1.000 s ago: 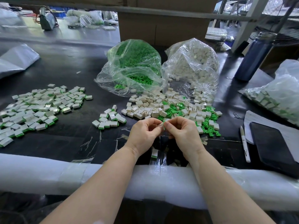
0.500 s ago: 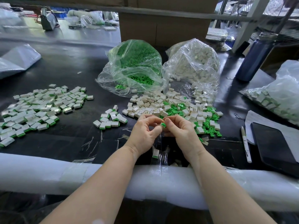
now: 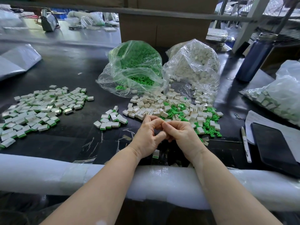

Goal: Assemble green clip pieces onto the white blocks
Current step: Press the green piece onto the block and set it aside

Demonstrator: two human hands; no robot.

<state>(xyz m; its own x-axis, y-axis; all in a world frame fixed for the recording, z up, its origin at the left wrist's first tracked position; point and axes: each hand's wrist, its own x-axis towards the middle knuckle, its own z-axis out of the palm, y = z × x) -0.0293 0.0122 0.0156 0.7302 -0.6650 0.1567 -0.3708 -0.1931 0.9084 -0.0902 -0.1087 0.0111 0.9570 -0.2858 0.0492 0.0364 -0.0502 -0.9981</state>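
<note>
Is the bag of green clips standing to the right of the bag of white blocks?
No, the bag of green clips stands to the left of the bag of white blocks, the two touching at the table's far side.

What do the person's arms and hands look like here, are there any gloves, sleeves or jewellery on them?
Both forearms are bare from the bottom edge of the picture up to the wrists, with no sleeves in view. The left hand and right hand wear no gloves. No watch, bracelet or ring shows on the wrists or fingers, though some fingers are hidden behind others. No tape, markings or cables are on either arm.
</note>
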